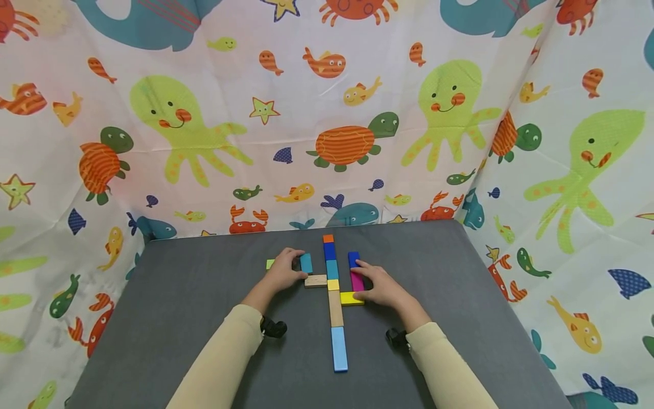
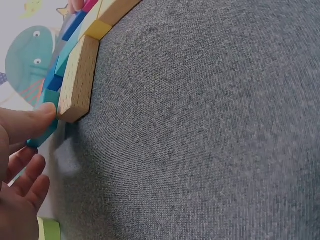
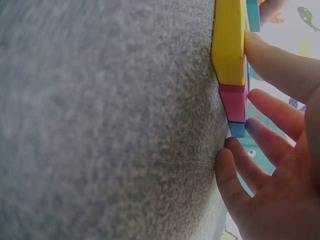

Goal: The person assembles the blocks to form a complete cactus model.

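Observation:
My left hand pinches a teal block between thumb and fingers, at the outer end of a short plain wooden block. That wooden block lies left of a straight column of blocks. On the column's right, my right hand has its thumb at a yellow block. Its extended fingers touch the side of a magenta block and reach toward the blue block beyond it. In the right wrist view the yellow, magenta and blue ones stand in line.
The column runs from an orange block at the far end to a light blue block nearest me, with a long wooden block between. A green block sits partly behind my left hand. A patterned curtain borders the grey table.

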Tool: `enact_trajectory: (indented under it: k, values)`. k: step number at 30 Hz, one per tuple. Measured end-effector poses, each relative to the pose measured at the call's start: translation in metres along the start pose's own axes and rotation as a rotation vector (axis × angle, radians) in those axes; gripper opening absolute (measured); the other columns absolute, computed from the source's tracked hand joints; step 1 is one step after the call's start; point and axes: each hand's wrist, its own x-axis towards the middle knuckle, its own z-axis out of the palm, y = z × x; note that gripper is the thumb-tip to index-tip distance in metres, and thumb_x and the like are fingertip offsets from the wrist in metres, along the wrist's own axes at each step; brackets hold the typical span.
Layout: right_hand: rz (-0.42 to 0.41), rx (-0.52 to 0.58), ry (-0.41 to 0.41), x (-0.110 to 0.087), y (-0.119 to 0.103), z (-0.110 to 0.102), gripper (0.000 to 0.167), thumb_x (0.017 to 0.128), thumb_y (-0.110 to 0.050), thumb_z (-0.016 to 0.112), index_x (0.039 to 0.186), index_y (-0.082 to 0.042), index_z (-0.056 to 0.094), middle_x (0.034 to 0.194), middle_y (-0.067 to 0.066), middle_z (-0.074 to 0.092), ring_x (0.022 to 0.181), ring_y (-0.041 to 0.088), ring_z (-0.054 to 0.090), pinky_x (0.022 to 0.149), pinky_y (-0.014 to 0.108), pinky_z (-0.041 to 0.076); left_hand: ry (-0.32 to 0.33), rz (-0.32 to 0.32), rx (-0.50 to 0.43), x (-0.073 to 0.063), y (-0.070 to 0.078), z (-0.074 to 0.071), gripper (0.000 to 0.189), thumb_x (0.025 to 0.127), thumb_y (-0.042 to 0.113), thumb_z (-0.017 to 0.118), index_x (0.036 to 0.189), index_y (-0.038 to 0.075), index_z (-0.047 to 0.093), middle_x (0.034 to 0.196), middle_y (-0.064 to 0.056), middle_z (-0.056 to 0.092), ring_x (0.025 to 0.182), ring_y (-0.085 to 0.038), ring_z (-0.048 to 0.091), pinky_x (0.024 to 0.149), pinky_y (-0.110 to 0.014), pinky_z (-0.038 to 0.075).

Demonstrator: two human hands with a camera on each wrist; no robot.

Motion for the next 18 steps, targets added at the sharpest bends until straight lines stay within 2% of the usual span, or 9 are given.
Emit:
enact_trajectory:
  k: [5, 13, 18]
  values:
    - [0.004, 0.006, 0.002, 0.0, 0.001, 0.0, 0.071, 0.093, -0.03, 0.083, 0.157, -0.018, 0.055, 0.173, 0.005, 0.033, 0.156, 0.039, 0.031, 0.119, 0.066, 0.035, -0.02, -0.005, -0.03, 0.001, -0.001, 0.001, 0.064, 0.092, 0.016, 0.085, 0.149, 0.005, 0.059, 0.136, -0.014, 0.055, 0.103, -0.023, 0.055, 0.09, -0.04, 0.05]
    - [-0.001, 0.002, 0.002, 0.0, 0.002, 0.0, 0.071, 0.093, -0.03, 0.083, 0.157, -0.018, 0.054, 0.173, 0.005, 0.033, 0.156, 0.039, 0.031, 0.119, 0.065, 0.035, -0.047, -0.011, -0.085, 0.002, -0.01, 0.0, 0.057, 0.097, 0.015, 0.077, 0.15, 0.002, 0.058, 0.132, -0.016, 0.055, 0.104, -0.026, 0.055, 0.093, -0.043, 0.05]
    - [-0.003, -0.003, 0.002, 0.0, 0.002, 0.0, 0.071, 0.093, -0.03, 0.083, 0.157, -0.018, 0.054, 0.173, 0.006, 0.033, 0.156, 0.039, 0.031, 0.119, 0.066, 0.035, -0.032, 0.0, -0.067, 0.003, -0.012, 0.003, 0.049, 0.102, 0.013, 0.072, 0.149, 0.003, 0.059, 0.133, -0.016, 0.056, 0.102, -0.024, 0.057, 0.093, -0.041, 0.051]
